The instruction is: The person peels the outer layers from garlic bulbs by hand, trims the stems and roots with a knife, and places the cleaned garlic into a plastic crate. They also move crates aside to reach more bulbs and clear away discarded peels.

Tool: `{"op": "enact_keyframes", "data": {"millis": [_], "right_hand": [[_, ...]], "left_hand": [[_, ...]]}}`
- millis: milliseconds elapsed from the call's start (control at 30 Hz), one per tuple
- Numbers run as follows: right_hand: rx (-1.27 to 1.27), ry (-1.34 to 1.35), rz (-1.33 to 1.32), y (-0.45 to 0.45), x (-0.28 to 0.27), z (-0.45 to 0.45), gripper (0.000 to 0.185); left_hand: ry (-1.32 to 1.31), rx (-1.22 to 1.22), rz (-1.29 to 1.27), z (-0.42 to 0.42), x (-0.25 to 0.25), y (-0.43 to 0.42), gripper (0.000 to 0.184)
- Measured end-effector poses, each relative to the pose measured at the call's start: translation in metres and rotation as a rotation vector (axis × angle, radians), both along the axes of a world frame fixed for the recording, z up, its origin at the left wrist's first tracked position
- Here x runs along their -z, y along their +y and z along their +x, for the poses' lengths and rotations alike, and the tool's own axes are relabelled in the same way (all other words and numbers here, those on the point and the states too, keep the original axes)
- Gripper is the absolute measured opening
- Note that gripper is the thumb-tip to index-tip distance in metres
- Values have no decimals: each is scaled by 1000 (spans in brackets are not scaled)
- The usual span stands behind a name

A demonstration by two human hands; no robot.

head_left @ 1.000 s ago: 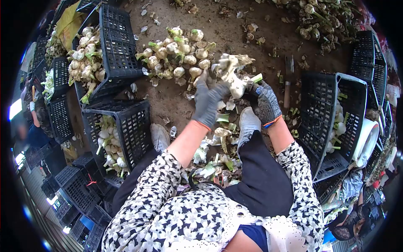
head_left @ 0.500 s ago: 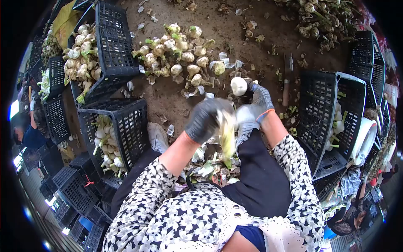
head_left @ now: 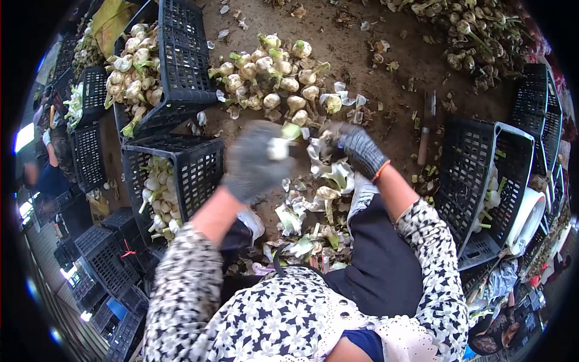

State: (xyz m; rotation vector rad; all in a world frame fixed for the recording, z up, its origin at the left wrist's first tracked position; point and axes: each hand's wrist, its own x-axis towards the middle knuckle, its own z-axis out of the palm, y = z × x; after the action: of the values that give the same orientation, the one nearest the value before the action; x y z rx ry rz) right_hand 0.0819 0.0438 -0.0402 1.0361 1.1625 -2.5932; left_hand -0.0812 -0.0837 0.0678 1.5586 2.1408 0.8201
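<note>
My left hand [head_left: 258, 161], in a dark glove and smeared by motion, is closed around a garlic bulb [head_left: 278, 148]. The bulb looks white and peeled, with a short green stem end showing. To its right, my gloved right hand [head_left: 357, 149] has its fingers curled at the edge of pale garlic skins [head_left: 335, 172]. What lies inside those fingers is hidden. Just beyond both hands, a heap of unpeeled garlic bulbs [head_left: 265, 72] with cut stems rests on the dirt floor.
A black crate [head_left: 199, 175] holding garlic stands at my left, with a tipped, fuller crate [head_left: 184, 54] behind it. Another crate [head_left: 464, 175] sits at my right. A long-handled tool [head_left: 424, 145] lies on the floor. Peelings [head_left: 307, 244] litter the ground between my legs.
My left hand has moved left and now has a bulb instead of the long yellowish leaf strip. The white bulb seen at my right hand is gone from there. The view has shifted slightly.
</note>
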Motion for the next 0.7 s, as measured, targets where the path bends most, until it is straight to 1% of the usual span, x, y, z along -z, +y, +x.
{"op": "enact_keyframes", "data": {"millis": [33, 67, 100, 133, 167, 200, 233, 267, 300, 333, 400, 433, 467, 533, 600, 633, 667, 700], "right_hand": [[-76, -136, 572, 5, 9, -5, 36], [-146, -270, 1151, 15, 19, -11, 38], [-201, -273, 1334, 25, 25, -17, 40], [-256, -274, 1513, 32, 31, -23, 42], [-323, -215, 1642, 37, 44, -30, 38], [-314, -207, 1636, 40, 43, -41, 38], [-611, -291, 1599, 44, 38, -52, 36], [-904, -378, 1540, 48, 35, -60, 34], [-786, -390, 1552, 48, 41, -61, 31], [-784, -399, 1554, 47, 48, -57, 31], [-140, -336, 1422, 45, 68, -44, 28], [6, -194, 1353, 44, 82, -35, 29], [-5, -198, 1361, 43, 78, -29, 29], [151, -197, 460, 33, 61, -9, 26], [388, -63, 116, 16, 19, 0, 23], [442, 53, 55, 9, 9, 5, 21], [458, 72, -57, 5, 6, 10, 21], [471, 63, -62, 3, 7, 12, 20]], "left_hand": [[45, -107, -56, -22, -19, -14, 32], [278, -69, -130, -45, -47, -24, 35], [284, -132, -207, -68, -62, -46, 35], [379, -156, -412, -87, -81, -64, 36], [533, -107, -690, -108, -91, -89, 44], [764, 39, -1068, -129, -92, -116, 53], [740, 43, -1239, -118, -107, -111, 56], [761, 76, -1090, -114, -107, -120, 48], [545, -23, -990, -112, -102, -116, 43], [322, -119, -884, -102, -94, -109, 38], [-218, -245, -571, -75, -67, -83, 30], [-201, -180, -486, -61, -48, -67, 31], [-187, -115, -402, -46, -25, -49, 33], [-99, -38, -226, -14, 14, -11, 42], [-122, -59, -151, 16, 47, 21, 54], [-317, -56, -144, 24, 74, 29, 57], [-511, -54, -138, 32, 79, 39, 59], [-873, -123, -212, 38, 80, 43, 58]]}}
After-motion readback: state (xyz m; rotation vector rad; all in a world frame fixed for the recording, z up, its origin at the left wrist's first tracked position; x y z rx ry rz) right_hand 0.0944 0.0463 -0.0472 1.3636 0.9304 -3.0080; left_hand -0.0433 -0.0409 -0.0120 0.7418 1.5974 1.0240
